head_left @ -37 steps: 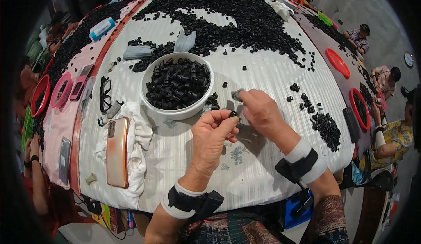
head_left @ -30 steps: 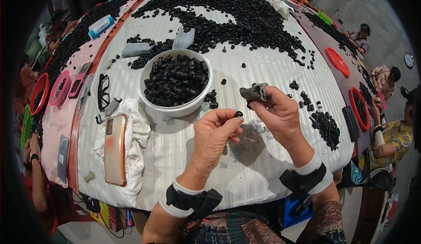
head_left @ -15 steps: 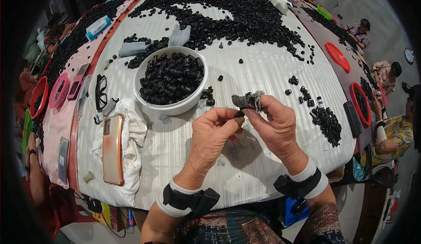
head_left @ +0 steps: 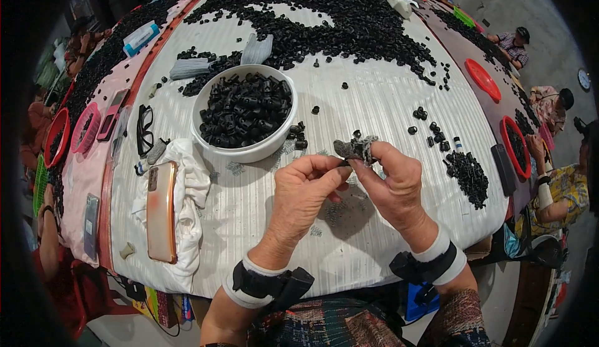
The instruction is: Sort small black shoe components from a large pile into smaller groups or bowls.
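Note:
My left hand (head_left: 302, 200) is closed in a pinch, thumb against forefinger, on a small black plastic part (head_left: 345, 162) that is mostly hidden. My right hand (head_left: 399, 188) meets it at the same spot, its thumb and fingers closed on that part too. Grey knitted covers (head_left: 344, 149) wrap some of the right fingers. Another black piece (head_left: 357, 133) shows just beyond those covers. Left of the hands stands a white bowl (head_left: 290, 122) heaped with black plastic parts (head_left: 243, 110). Tiny grey bits lie scattered on the cloth below the hands.
A large pile of black parts (head_left: 349, 22) covers the far table; a smaller heap (head_left: 468, 178) lies at right. On the left are glasses (head_left: 145, 128), a phone (head_left: 161, 213) on white cloth (head_left: 190, 222), and two grey cloth pieces (head_left: 256, 50). People work at side tables with red baskets (head_left: 515, 147).
Both hands stay pinched together at nearly the same place. The right fingers have shifted slightly, and the grey covers have tilted a little. The rest of the view moves only slightly.

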The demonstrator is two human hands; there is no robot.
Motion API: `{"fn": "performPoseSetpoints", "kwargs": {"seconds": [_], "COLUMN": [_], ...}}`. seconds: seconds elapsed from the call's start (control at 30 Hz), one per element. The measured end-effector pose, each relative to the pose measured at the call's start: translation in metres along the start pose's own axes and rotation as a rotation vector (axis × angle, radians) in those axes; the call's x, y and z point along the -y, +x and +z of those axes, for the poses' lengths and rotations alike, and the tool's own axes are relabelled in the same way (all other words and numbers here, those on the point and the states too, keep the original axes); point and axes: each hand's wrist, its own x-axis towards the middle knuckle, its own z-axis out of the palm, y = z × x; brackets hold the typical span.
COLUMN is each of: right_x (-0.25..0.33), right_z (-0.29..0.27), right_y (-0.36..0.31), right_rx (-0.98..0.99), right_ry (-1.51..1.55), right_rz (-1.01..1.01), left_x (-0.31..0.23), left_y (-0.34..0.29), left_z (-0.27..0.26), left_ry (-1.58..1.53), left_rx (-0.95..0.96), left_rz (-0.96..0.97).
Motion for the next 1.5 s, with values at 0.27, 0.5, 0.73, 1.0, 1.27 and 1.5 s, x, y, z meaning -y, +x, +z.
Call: {"fn": "performPoseSetpoints", "kwargs": {"seconds": [0.27, 0.5, 0.73, 1.0, 1.27, 1.5], "right_x": [-0.007, -0.003, 0.000, 0.003, 0.010, 0.010], "right_z": [0.002, 0.004, -0.001, 0.014, 0.011, 0.011], "right_y": [-0.007, -0.010, -0.009, -0.012, -0.010, -0.011], "right_rx": [-0.005, 0.035, 0.126, 0.094, 0.082, 0.087], "right_ry": [0.012, -0.044, 0.028, -0.167, -0.283, -0.323], "right_rz": [-0.084, -0.155, -0.109, -0.210, -0.241, -0.205], "left_x": [0.001, 0.000, -0.001, 0.003, 0.003, 0.005], "left_y": [-0.001, 0.000, 0.000, 0.002, 0.001, 0.001], "left_z": [0.000, -0.001, -0.003, -0.004, -0.003, -0.004], "left_ry": [0.032, 0.070, -0.046, -0.100, -0.074, -0.031], "left_rx": [0.009, -0.023, -0.029, -0.019, -0.021, -0.016], "left_rz": [-0.010, -0.042, -0.095, -0.093, -0.098, -0.098]}}
